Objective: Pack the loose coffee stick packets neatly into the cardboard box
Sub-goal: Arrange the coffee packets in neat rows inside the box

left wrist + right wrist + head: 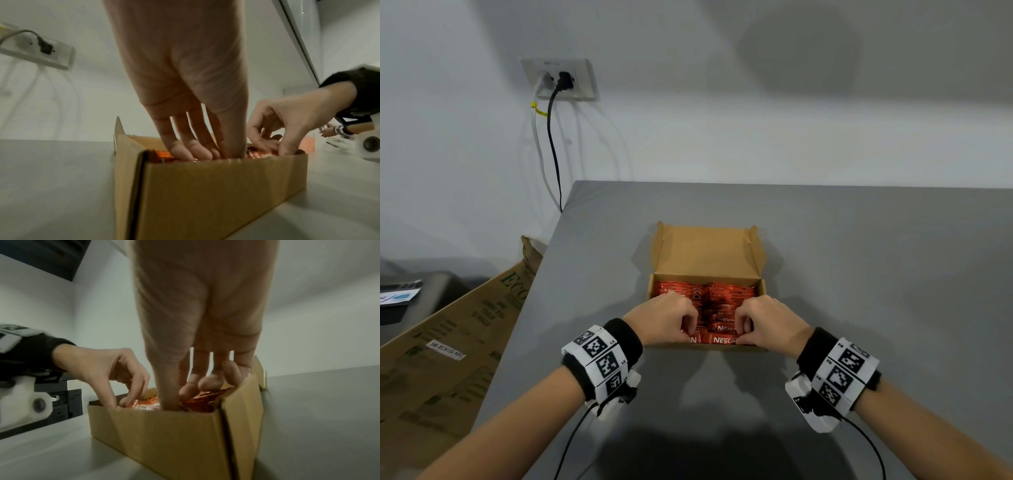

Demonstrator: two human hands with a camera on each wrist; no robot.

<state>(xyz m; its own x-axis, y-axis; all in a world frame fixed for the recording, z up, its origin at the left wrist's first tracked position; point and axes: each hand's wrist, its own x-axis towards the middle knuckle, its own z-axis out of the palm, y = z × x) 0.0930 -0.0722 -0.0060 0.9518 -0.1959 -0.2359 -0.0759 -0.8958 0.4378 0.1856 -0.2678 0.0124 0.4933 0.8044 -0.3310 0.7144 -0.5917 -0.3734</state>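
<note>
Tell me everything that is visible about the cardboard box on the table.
The cardboard box is plain brown corrugated card, shallow and rectangular. It sits flat on the grey table, its lid open and leaning back. Red coffee stick packets fill it. The left hand and right hand reach in at its near wall, fingers curled among the packets.
</note>
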